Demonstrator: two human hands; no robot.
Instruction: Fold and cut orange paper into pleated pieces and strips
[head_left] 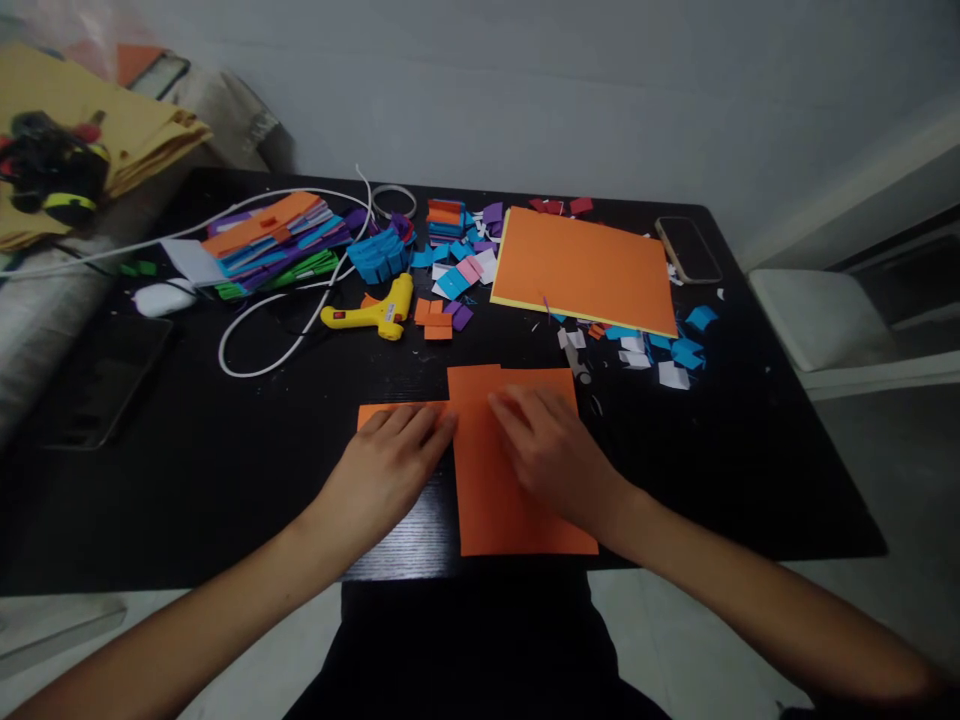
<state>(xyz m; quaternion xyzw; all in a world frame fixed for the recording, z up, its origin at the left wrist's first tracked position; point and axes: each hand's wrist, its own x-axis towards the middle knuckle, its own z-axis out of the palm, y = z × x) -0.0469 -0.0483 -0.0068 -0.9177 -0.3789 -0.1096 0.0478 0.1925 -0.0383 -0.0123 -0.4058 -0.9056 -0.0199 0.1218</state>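
An orange paper sheet (501, 490) lies at the near edge of the black table (225, 470), partly folded, with a strip of it sticking out to the left. My left hand (390, 465) lies flat on that left strip, fingers stretched toward the fold. My right hand (551, 450) presses flat on the sheet's upper part, fingers spread and pointing left. Neither hand holds anything.
A yellow glue gun (373, 312) with a white cable lies mid-table. Stacks of coloured paper strips (274, 240), a larger orange sheet (585, 268), many small coloured paper squares (457, 275), a phone (688, 249) and a white mouse (159, 297) lie farther back. A white chair (817, 315) stands at the right.
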